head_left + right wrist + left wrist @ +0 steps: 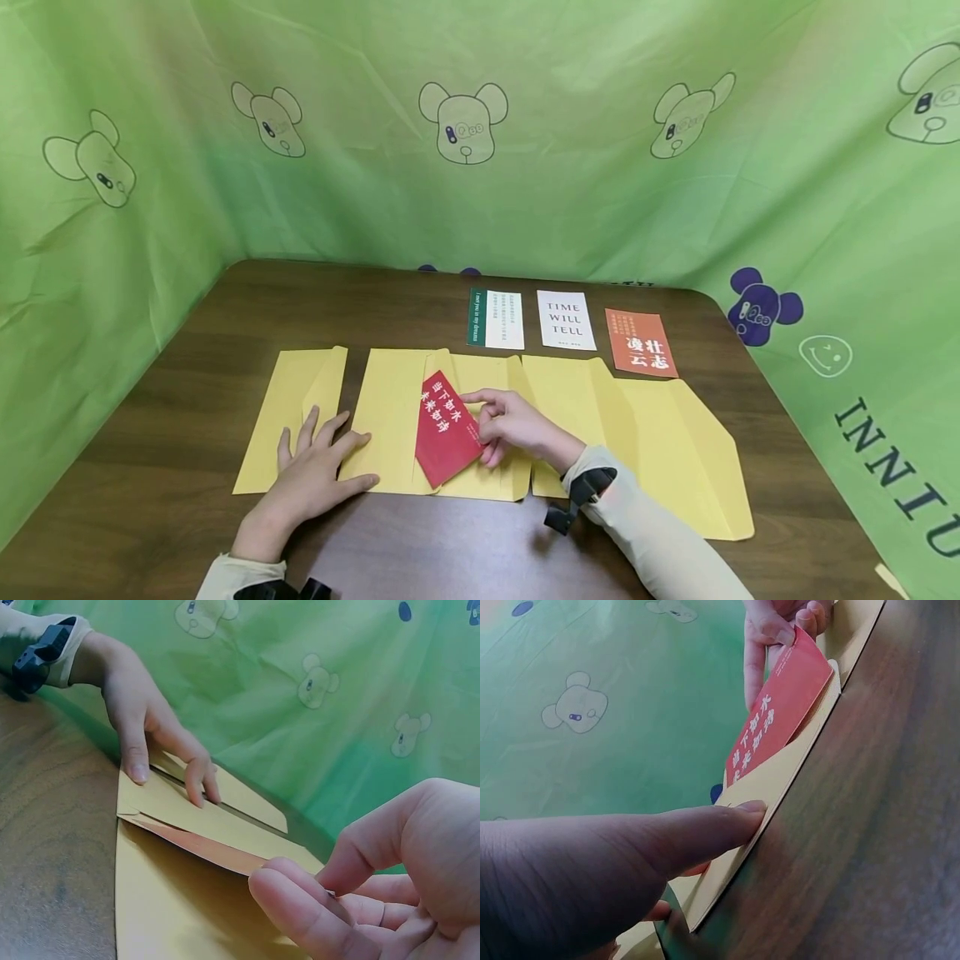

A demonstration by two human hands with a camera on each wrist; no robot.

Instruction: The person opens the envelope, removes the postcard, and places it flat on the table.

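My right hand (517, 425) pinches a red card (447, 437) with white lettering by its right-hand corner, the index finger stretched along its edge. Tilted, the card has its left part tucked into the opening of a yellow envelope (393, 379), which hides that part. My left hand (311, 479) is spread, its thumb and fingertips pressing on this envelope near its lower left. Under the left hand's other fingers lies the edge of the leftmost yellow envelope (273, 417). The left wrist view shows the left thumb (727, 825) flat on the envelope beside the red card (780, 705).
More yellow envelopes (558, 400) overlap in a row to the right, flaps open, up to the rightmost one (675, 450). Behind them lie a green-and-white card (504, 321), a white card (566, 331) and an orange card (637, 329) on the brown table (420, 550). A green curtain (570, 125) surrounds it.
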